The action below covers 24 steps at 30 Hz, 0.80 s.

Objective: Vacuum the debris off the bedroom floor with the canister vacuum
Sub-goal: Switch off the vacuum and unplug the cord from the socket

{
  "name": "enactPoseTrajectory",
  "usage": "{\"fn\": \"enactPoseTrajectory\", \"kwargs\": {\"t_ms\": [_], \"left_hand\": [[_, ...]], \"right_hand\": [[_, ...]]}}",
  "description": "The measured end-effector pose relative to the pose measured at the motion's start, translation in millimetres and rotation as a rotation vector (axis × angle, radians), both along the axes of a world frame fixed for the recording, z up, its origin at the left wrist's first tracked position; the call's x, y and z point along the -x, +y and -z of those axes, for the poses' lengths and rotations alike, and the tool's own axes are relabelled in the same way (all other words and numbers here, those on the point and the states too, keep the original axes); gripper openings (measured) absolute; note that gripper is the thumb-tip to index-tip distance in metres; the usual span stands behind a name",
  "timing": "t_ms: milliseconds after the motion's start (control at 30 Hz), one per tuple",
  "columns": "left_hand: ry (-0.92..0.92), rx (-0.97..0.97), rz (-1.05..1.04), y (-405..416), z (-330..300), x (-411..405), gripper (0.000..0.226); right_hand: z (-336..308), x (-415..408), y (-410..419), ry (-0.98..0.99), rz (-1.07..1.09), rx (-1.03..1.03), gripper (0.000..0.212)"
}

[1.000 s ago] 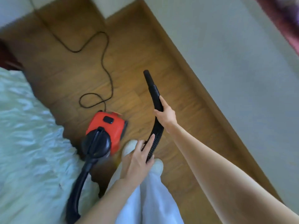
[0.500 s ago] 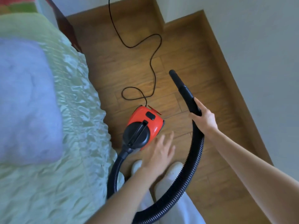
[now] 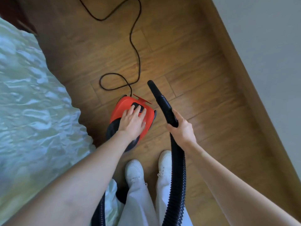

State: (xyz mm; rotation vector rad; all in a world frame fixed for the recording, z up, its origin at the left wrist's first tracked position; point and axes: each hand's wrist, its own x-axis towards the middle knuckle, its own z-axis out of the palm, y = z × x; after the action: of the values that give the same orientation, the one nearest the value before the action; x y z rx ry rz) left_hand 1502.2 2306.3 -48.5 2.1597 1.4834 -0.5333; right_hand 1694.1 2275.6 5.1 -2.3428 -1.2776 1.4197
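In the head view, the red canister vacuum (image 3: 132, 117) sits on the wooden floor (image 3: 187, 66) near the middle of the scene, just right of the bed's edge and a little beyond the person's feet. The left hand (image 3: 132, 122) lies flat on top of its red body, fingers straight and slightly spread, with the fingertips (image 3: 138, 110) resting on the black button (image 3: 137, 106) at the far end of the casing. The dark front part of the canister shows under the wrist, partly hidden by the forearm.

The right hand (image 3: 182, 130) is curled round the black ribbed hose (image 3: 178, 170) just right of the canister, thumb along the upper side. Beyond the grip the hose ends in a smooth tapered nozzle (image 3: 153, 88) that points away toward the far floor, its tip beside the canister's far right corner. Nearer, the hose runs down past the right shoe and bends out of the bottom of the frame; another stretch of it rises at the bottom edge beside the bedding.

A black power cord (image 3: 135, 51) leaves the far end of the canister, makes a loop on the floor, then snakes away to the top of the scene. A pale green quilted bedspread (image 3: 32, 111) fills the left side. Two white shoes (image 3: 134, 172) and light trousers stand near the bottom. A wooden skirting board (image 3: 244, 88) and grey wall run diagonally along the right.
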Motion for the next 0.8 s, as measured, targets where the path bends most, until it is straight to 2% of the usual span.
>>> {"fn": "enactPoseTrajectory", "kwargs": {"t_ms": [267, 433, 800], "left_hand": [[0.171, 0.164, 0.090, 24, 33, -4, 0.060], [0.222, 0.118, -0.003, 28, 29, 9, 0.059], [0.263, 0.293, -0.127, 27, 29, 7, 0.075]], "right_hand": [[34, -23, -4, -0.024, 0.061, 0.087, 0.063], [37, -39, -4, 0.000, 0.136, 0.092, 0.064], [41, -36, 3, 0.042, 0.124, 0.094, 0.063]]}}
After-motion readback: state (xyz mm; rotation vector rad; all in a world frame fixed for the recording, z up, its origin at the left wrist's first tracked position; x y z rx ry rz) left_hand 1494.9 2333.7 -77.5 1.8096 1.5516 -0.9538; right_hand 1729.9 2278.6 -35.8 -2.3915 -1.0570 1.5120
